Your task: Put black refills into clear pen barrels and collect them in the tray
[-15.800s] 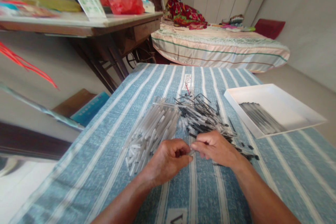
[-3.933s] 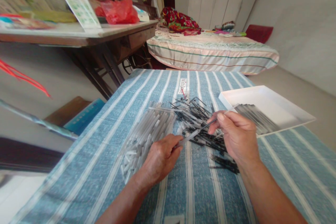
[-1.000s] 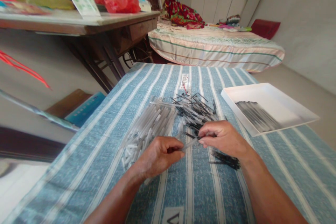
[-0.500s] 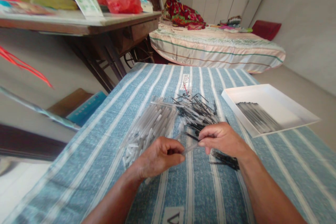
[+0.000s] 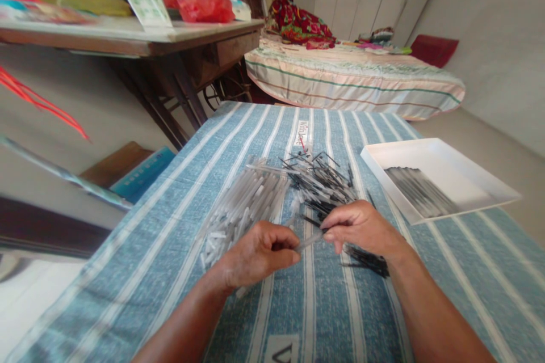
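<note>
One clear tube (image 5: 311, 240) spans left hand (image 5: 261, 254) and right hand (image 5: 361, 227), fingers of both clamped on it.
Clear tubes (image 5: 244, 204) heap by the left; black and clear pieces (image 5: 323, 178) tangle ahead, the right hand partly hiding a black bundle (image 5: 367, 262). White tray (image 5: 468, 176) farther right; blue striped cloth (image 5: 334, 312) beneath; desk (image 5: 106, 45) at left, bed (image 5: 349, 82) beyond.

- Two hands: one left hand (image 5: 260, 255), one right hand (image 5: 361, 228)
- One clear tube (image 5: 310, 240) between the fingers
- One clear-tube heap (image 5: 244, 198) beyond the left fingers, uncountable
- One black-and-clear heap (image 5: 323, 181) beyond the right fingers
- One white box (image 5: 462, 173), farther right
</note>
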A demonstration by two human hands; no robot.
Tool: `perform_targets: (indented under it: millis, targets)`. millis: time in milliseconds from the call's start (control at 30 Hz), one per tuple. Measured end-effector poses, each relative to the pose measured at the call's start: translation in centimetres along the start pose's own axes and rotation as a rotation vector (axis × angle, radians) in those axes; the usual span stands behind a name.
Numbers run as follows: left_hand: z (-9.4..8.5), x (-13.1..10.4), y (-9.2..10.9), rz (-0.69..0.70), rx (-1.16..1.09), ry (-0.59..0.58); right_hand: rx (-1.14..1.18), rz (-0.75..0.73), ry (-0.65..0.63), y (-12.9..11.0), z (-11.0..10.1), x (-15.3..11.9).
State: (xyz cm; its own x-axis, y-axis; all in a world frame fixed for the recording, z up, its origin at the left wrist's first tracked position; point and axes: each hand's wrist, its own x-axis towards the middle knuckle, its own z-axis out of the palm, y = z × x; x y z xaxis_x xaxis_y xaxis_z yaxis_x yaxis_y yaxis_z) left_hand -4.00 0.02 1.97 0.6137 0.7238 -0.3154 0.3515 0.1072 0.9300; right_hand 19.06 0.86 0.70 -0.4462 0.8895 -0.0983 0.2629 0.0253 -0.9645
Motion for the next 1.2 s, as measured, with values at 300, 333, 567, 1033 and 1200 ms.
perform_targets:
  millis: [300, 333, 567, 1033, 1200]
  targets:
    - [0.31, -0.03, 0.33, -0.007, 0.044, 0.018, -0.161, 0.029, -0.109, -0.56, 0.08, 0.09]
    - [0.31, -0.02, 0.27, 0.000, 0.041, 0.015, -0.152, 0.034, -0.120, -0.46, 0.13, 0.11]
    - [0.15, 0.02, 0.18, 0.019, 0.064, 0.063, -0.067, -0.006, -0.059, -0.29, 0.11, 0.13]
    - [0.29, 0.03, 0.44, 0.004, 0.081, 0.077, -0.084, -0.020, -0.035, -0.35, 0.64, 0.28]
    - [0.37, 0.06, 0.41, 0.014, 0.103, 0.090, -0.126, 0.026, -0.044, 0.01, 0.87, 0.38]
